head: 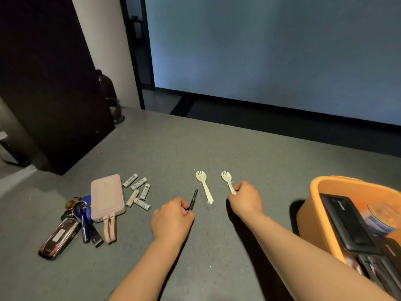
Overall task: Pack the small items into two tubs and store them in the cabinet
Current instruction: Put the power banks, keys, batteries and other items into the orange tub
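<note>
Grey speckled countertop (165, 153), dim room, big pale screen-like panel behind it. Nearest on the right: orange tub (314, 216), already holding a black box (345, 222), a roll of tape (378, 218) and some dark items I can't make out; right forearm crosses in front of its rim. Near left: bunch of keys (71, 222) with a black-and-red fob and a blue tag, touching a pink power bank (107, 197) with a strap. Five white batteries (138, 192) loose just beside the power bank's far-right corner.

Left hand (171, 218) knuckles up, fingers curled, pinching the near end of a thin black pen (193, 199); pen's far end points away, low over the counter. Right hand (246, 197) curled round the handle of a white plastic spork (227, 180), head sticking out forward. Second spork (204, 186) lies flat between the hands, untouched, white specks around it.

Far left: dark cabinet panel (47, 83), dark jug (106, 83) and a metal kettle (116, 109) in the corner.
</note>
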### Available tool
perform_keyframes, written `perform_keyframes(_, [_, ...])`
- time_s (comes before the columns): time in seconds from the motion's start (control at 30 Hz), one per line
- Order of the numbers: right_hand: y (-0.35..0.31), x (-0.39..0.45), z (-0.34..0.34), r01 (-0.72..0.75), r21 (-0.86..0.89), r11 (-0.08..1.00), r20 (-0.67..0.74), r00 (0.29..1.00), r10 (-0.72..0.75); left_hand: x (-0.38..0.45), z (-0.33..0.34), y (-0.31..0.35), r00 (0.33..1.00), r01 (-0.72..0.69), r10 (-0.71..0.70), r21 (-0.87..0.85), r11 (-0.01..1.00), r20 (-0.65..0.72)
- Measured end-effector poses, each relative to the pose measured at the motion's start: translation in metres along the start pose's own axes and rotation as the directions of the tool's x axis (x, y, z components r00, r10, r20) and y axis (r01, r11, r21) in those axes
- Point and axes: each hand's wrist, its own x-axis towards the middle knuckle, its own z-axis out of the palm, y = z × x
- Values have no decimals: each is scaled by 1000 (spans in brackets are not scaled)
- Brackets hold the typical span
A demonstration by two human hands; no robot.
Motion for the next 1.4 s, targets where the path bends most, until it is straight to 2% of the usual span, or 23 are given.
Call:
perform_keyframes(0.07, [-15, 2, 8, 73, -76, 994, -16, 997, -75, 7, -5, -2, 1000, -4, 5, 41, 999, -14])
perform_keyframes(0.17, [-39, 0, 20, 166, -70, 984, -57, 984, -170, 15, -9, -5, 1000, -23, 23, 87, 996, 0])
perform_keyframes(0.3, [-49, -2, 36, 206, -161, 965, 22, 979, -205, 15, -6, -11, 999, -41, 39, 83, 996, 23])
perform_keyframes(0.43, [-36, -5, 32, 190, 23, 982, -95, 978, -187, 13, -8, -16, 999, -40, 40, 72, 997, 11])
perform_keyframes(0.5, [-28, -6, 25, 123, 71, 990, -112, 987, -115, 8, -10, -17, 999, -38, 38, 56, 998, 2])
perform_keyframes(0.67, [-15, -8, 12, -24, -34, 999, 19, 1000, 24, -8, -12, -8, 1000, -23, 23, 16, 1000, 10])
perform_keyframes(0.83, [-2, -40, -3, 55, -280, 958, 36, 998, -46, -24, -24, 7, 999, -52, 52, -26, 998, 4])
perform_keyframes(0.9, [6, -56, -13, 52, -231, 971, 50, 998, -42, -34, -29, 17, 997, -76, 75, -79, 994, -14])
perform_keyframes(1.0, [18, -80, -37, 80, -41, 996, -4, 997, -80, -55, -34, 40, 991, -136, 133, -267, 954, -32])
perform_keyframes(1.07, [24, -98, -66, 139, 101, 985, -111, 986, -128, -69, -34, 61, 987, -156, 161, -413, 897, -23])
perform_keyframes(1.17, [39, -125, -115, 264, 275, 924, -307, 935, -176, -85, -30, 95, 971, -227, 234, -523, 821, -54])
perform_keyframes(1.27, [72, -149, -158, 316, 383, 868, -430, 893, -136, -100, -26, 131, 947, -284, 316, -616, 734, -59])
perform_keyframes(1.4, [134, -169, -204, 244, 416, 876, -468, 883, -24, -125, -18, 172, 901, -330, 433, -702, 631, -34])
